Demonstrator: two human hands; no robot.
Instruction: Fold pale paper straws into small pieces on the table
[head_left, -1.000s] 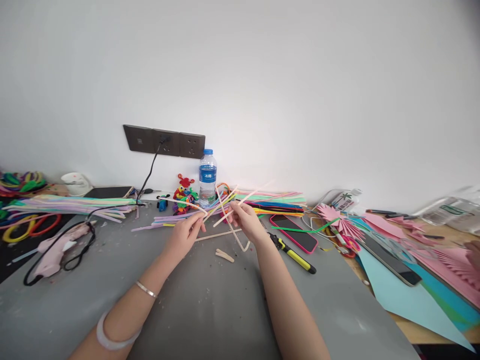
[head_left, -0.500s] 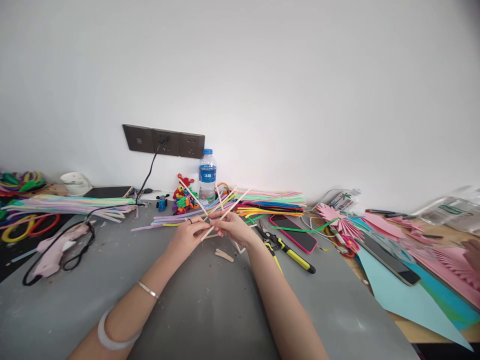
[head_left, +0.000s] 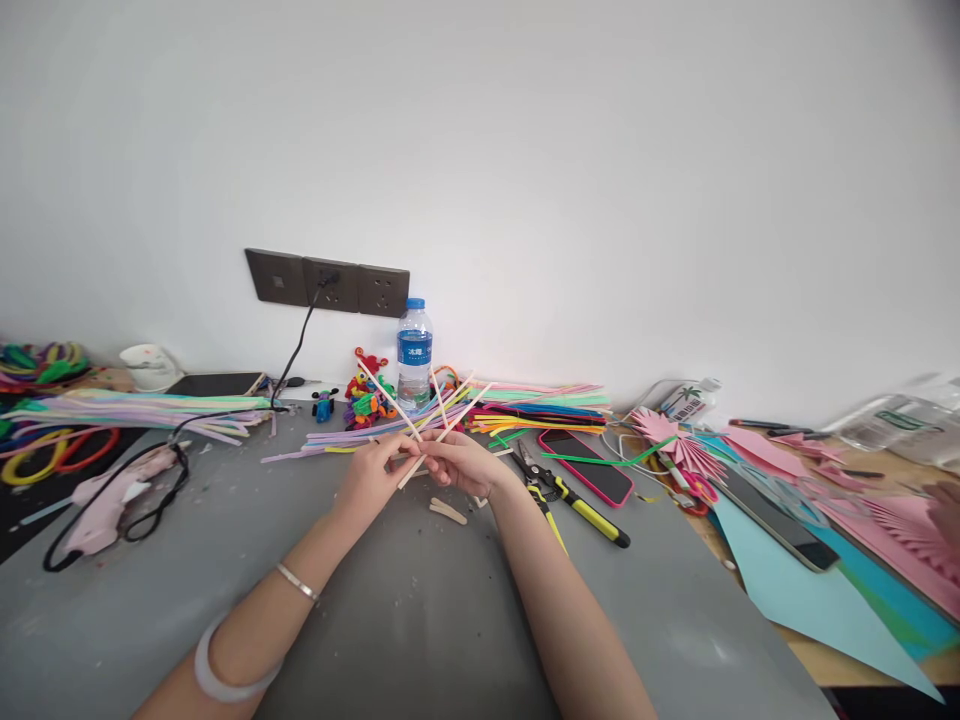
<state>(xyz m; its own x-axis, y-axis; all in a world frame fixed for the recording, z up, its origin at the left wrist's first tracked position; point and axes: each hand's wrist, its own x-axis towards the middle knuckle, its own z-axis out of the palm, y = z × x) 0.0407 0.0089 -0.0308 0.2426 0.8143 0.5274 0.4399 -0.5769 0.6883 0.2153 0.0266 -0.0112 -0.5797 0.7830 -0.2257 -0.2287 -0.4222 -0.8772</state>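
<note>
My left hand (head_left: pixel 373 478) and my right hand (head_left: pixel 463 462) meet above the grey table, fingertips pinched where cream pipe cleaners cross. One cream pipe cleaner (head_left: pixel 384 392) slants up to the left from the crossing; another (head_left: pixel 472 402) slants up to the right, its lower end showing below my left fingers. More cream stems stick out beyond my hands, and how they join is hidden by my fingers. Below my right hand, a short folded cream pipe cleaner piece (head_left: pixel 448 512) lies on the table.
Pliers with yellow handles (head_left: pixel 592 518) and a pink-cased phone (head_left: pixel 600 478) lie right of my hands. A water bottle (head_left: pixel 415 355) stands behind, near coloured pipe cleaner bundles (head_left: pixel 540 420). A corded pink glue gun (head_left: pixel 112 505) lies left. Another person's hand (head_left: pixel 943 512) shows far right.
The right-slanting cream pipe cleaner has shifted slightly down and left between my fingers. My right hand has turned a little; both hands stay in nearly the same place.
</note>
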